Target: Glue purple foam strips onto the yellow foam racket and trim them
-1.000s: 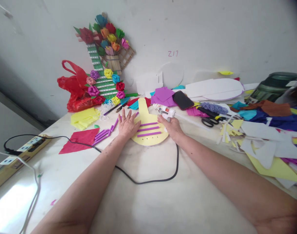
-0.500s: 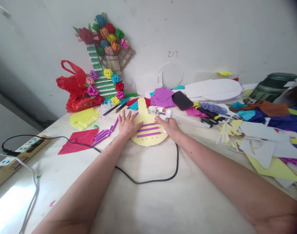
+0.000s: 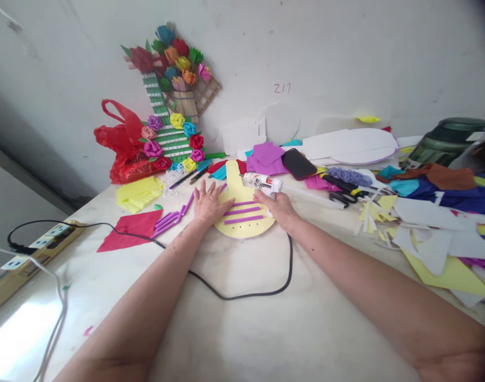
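A yellow guitar-shaped cutout [image 3: 246, 229] lies flat on the table, with several purple strips [image 3: 243, 219] across its body and a row of small holes near its lower edge. Fingers spread, my left hand [image 3: 209, 204] rests on the cutout's left side, beside the strip ends. At its right side my right hand [image 3: 281, 208] is closed around a white hot glue gun [image 3: 262, 181], whose nozzle points left over the cutout's neck. A clear glue stick [image 3: 311, 195] extends from the gun's back. Several loose purple rolled sticks [image 3: 168, 220] lie left of my left hand.
The gun's black cord [image 3: 242, 295] loops below the cutout to a power strip [image 3: 39, 246] at left. Behind stand a paper-flower decoration [image 3: 174, 135] and a red bag [image 3: 125, 146]. A phone [image 3: 298, 163], scissors [image 3: 343, 198] and paper scraps [image 3: 421, 239] lie at right.
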Demonstrator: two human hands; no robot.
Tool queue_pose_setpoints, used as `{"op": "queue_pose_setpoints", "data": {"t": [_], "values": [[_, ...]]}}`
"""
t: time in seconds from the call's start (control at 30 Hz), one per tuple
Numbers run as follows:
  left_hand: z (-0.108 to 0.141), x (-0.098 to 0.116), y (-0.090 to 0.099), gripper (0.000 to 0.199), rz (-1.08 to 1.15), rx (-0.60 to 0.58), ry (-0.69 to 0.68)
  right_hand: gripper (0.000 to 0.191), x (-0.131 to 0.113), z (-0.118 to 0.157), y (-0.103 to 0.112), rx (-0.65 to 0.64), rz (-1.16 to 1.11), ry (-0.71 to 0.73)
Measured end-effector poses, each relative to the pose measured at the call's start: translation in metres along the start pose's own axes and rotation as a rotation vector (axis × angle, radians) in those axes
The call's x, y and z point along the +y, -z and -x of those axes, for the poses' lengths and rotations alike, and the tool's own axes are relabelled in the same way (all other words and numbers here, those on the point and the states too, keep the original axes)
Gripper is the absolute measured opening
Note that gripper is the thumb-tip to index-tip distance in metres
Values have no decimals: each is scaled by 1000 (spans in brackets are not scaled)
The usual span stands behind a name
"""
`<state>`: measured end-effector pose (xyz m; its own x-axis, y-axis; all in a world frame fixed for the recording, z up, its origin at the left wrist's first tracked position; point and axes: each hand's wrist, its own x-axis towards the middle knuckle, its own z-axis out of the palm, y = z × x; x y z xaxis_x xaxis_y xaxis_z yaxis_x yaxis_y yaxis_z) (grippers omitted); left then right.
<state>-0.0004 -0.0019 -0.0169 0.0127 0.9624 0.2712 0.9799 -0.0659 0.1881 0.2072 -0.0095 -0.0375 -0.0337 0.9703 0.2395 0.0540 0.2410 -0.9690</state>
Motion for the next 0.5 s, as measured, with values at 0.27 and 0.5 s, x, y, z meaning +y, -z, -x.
{"op": "queue_pose_setpoints", "data": {"t": [0.27,0.5], "values": [[-26,-44,40,38,301,202,354,52,-3,0,-1,129,-91,-39],[-42,-40,35,20,382,79,330,51,1,-2,1,193,-120,-33]]}}
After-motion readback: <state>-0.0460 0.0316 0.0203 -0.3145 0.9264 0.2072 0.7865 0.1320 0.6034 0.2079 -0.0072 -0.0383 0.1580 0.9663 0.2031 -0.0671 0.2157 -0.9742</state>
